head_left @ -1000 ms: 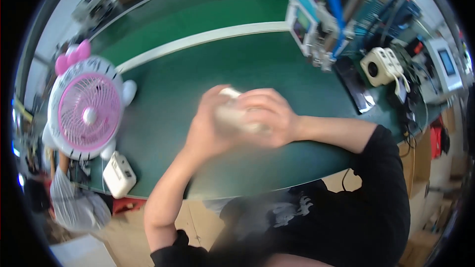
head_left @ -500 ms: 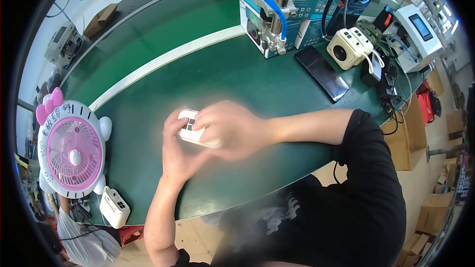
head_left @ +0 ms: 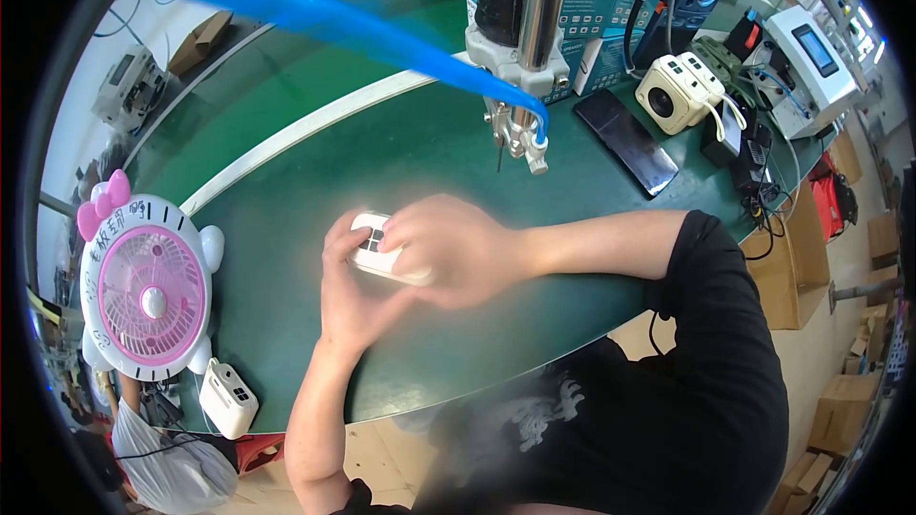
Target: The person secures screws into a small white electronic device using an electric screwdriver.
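Both my hands are together over the middle of the green worktop, closed around a small white boxy device (head_left: 384, 264) with dark square pads on its face. My left hand (head_left: 349, 294) grips its left end, thumb on the face near the dark squares. My right hand (head_left: 450, 246) wraps the right side, its fingers lying across the top. Much of the device is hidden under the fingers, and the area around the hands is hazy. A similar white device (head_left: 227, 401) rests at the worktop's left front edge.
A pink and white fan (head_left: 153, 291) stands at the left. Beyond my hands hangs a metal tool head (head_left: 520, 67) with a blue hose (head_left: 334, 24). A black phone (head_left: 627, 143), cream speakers (head_left: 673, 95), teal boxes (head_left: 603, 62) and cables lie at the right back.
The tool head has come lower and closer, its blue hose now crossing the upper left. My hands keep their hold on the white device; the whole view has shifted slightly.
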A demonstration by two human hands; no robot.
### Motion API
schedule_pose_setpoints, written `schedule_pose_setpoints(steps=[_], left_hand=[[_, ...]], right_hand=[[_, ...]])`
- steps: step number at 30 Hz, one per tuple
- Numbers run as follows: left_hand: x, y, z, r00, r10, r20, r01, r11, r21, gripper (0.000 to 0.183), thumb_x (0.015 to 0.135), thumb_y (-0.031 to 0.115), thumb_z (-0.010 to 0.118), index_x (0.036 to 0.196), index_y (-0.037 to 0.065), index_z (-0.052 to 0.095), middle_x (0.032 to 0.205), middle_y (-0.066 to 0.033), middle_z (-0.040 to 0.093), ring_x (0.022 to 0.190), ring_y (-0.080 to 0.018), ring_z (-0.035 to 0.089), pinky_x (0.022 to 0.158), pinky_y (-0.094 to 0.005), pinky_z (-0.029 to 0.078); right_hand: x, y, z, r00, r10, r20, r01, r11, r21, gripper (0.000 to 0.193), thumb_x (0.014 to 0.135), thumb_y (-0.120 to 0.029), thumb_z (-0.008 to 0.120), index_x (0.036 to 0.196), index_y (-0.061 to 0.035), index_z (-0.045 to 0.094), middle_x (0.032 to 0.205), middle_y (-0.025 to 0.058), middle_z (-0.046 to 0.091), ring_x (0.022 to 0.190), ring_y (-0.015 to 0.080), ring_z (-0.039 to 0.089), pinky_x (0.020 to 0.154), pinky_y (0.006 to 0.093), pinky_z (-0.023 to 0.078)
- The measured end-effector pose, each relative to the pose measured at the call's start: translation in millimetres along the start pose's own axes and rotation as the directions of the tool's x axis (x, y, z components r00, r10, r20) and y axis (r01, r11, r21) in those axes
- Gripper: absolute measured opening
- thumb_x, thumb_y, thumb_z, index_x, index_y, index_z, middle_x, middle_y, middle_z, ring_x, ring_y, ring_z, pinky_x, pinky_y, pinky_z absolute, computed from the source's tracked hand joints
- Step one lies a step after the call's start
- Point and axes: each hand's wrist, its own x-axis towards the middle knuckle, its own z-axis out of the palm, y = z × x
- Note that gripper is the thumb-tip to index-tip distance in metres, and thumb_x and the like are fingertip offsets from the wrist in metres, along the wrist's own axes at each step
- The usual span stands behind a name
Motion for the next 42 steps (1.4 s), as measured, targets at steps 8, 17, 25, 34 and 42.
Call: schedule_pose_setpoints(steps=[8, 17, 25, 34, 42], left_hand=[[3, 0, -5, 0.999, 0.043, 0.012, -0.044, 0.998, 0.040, 0.085, 0.064, 0.033, 0.089, 0.126, 0.008, 0.037, 0.136, -0.0257, 0.043, 0.122, -0.0351, 0.049, 0.100, -0.0439, 0.041], [6, 2, -5, 0.992, 0.123, -0.031, -0.122, 0.992, 0.030, 0.083, 0.061, 0.030, 0.090, 0.124, 0.005, 0.042, 0.133, -0.0238, 0.046, 0.118, -0.0381, 0.054, 0.093, -0.0410, 0.049], [5, 3, -3, 0.985, 0.148, -0.085, -0.144, 0.988, 0.046, 0.079, 0.063, 0.035, 0.088, 0.123, 0.007, 0.043, 0.130, -0.0186, 0.048, 0.109, -0.0382, 0.058, 0.085, -0.0395, 0.052], [7, 2, 0, 0.982, 0.172, -0.085, -0.169, 0.985, 0.036, 0.079, 0.064, 0.035, 0.087, 0.123, 0.009, 0.042, 0.129, -0.0178, 0.049, 0.114, -0.0370, 0.055, 0.087, -0.0409, 0.051], [8, 4, -3, 0.982, 0.171, -0.076, -0.167, 0.984, 0.058, 0.080, 0.064, 0.033, 0.088, 0.124, 0.009, 0.042, 0.131, -0.0201, 0.048, 0.110, -0.0362, 0.058, 0.085, -0.0394, 0.053]], right_hand=[[3, 3, -1, 0.998, -0.025, 0.053, 0.029, 0.996, -0.083, 0.040, 0.068, -0.015, 0.076, 0.104, -0.0101, 0.060, 0.119, 0.0073, 0.058, 0.113, 0.0289, 0.056, 0.091, 0.0419, 0.045], [11, 0, -6, 0.995, -0.088, 0.045, 0.092, 0.992, -0.091, 0.042, 0.066, -0.013, 0.077, 0.102, -0.0087, 0.057, 0.114, 0.0133, 0.061, 0.107, 0.0333, 0.059, 0.090, 0.0422, 0.047], [7, -2, -7, 0.994, -0.084, 0.075, 0.093, 0.987, -0.130, 0.042, 0.067, -0.013, 0.074, 0.105, -0.0071, 0.056, 0.116, 0.0157, 0.059, 0.105, 0.0354, 0.057, 0.090, 0.0439, 0.046], [5, 2, -9, 0.992, -0.095, 0.084, 0.106, 0.985, -0.137, 0.041, 0.071, -0.015, 0.072, 0.107, -0.0070, 0.054, 0.116, 0.0158, 0.059, 0.106, 0.0354, 0.056, 0.090, 0.0440, 0.046], [8, 2, -8, 0.995, -0.083, 0.062, 0.089, 0.991, -0.099, 0.041, 0.069, -0.014, 0.075, 0.106, -0.0073, 0.058, 0.116, 0.0156, 0.059, 0.106, 0.0349, 0.057, 0.090, 0.0413, 0.047]])
